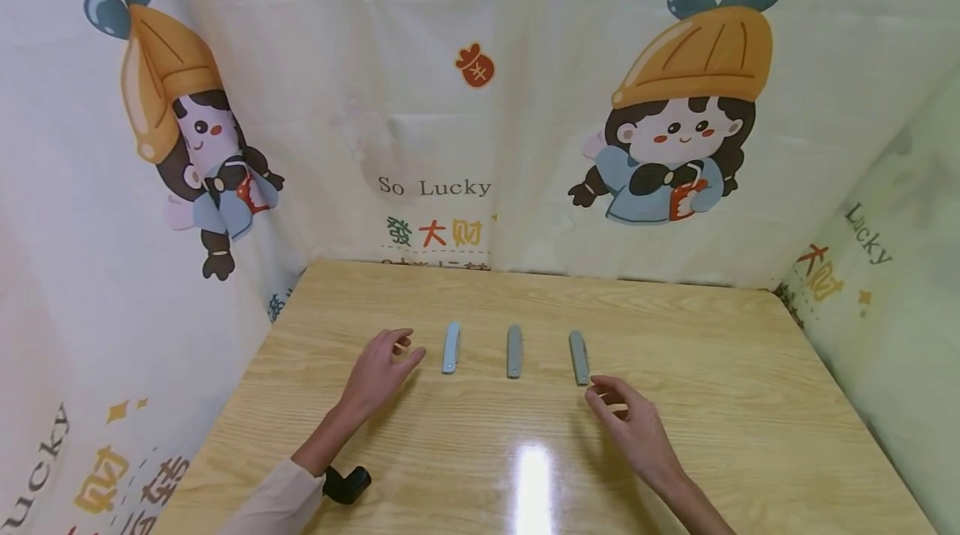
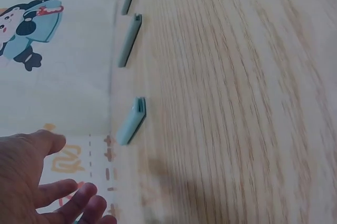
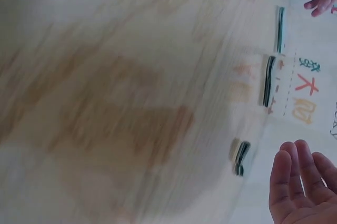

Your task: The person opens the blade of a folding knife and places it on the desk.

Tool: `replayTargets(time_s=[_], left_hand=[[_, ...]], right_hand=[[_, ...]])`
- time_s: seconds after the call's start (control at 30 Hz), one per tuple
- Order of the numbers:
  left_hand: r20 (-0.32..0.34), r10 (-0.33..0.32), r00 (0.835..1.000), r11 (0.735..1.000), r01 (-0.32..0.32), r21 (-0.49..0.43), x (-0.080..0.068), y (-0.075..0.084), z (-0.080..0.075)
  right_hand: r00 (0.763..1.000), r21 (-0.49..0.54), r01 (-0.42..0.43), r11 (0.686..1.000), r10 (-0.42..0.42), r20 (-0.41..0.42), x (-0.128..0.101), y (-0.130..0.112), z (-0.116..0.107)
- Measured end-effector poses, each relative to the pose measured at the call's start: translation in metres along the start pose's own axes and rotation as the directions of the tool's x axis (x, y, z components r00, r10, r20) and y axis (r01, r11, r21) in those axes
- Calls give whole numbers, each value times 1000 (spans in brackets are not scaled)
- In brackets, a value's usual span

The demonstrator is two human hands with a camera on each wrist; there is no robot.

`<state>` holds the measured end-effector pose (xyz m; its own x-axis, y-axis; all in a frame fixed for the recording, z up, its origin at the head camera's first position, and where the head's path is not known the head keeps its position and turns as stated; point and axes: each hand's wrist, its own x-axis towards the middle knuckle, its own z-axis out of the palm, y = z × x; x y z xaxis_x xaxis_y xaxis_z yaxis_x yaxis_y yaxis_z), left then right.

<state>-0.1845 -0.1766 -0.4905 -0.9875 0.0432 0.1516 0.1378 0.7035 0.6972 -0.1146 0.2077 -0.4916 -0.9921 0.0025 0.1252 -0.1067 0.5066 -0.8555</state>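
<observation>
Hands [image 1: 378, 368] [image 1: 628, 422] of mine hover loose and empty over the worktop [image 1: 720, 368], flanking three bars [image 1: 513, 351]; next, I reckon, pinching one

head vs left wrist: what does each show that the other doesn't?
Head only: the right hand near the right bar, a black object by the left sleeve, and the cartoon backdrop's "So Lucky" text.
Left wrist only: a close end-on look at the left bar.
Both: the left hand, empty, beside three grey-blue bars in a row on the wooden table.
</observation>
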Motion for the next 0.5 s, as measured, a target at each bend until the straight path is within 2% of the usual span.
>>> replayTargets(time_s=[0.3, 0.5], left_hand=[[6, -61, 998, 996, 61, -72, 15, 6, 17], [16, -56, 998, 997, 57, -55, 19, 5, 25]], right_hand=[[1000, 6, -3, 1000, 3, -6, 5, -8, 18], [1000, 6, 1, 1000, -1, -6, 11, -13, 30]])
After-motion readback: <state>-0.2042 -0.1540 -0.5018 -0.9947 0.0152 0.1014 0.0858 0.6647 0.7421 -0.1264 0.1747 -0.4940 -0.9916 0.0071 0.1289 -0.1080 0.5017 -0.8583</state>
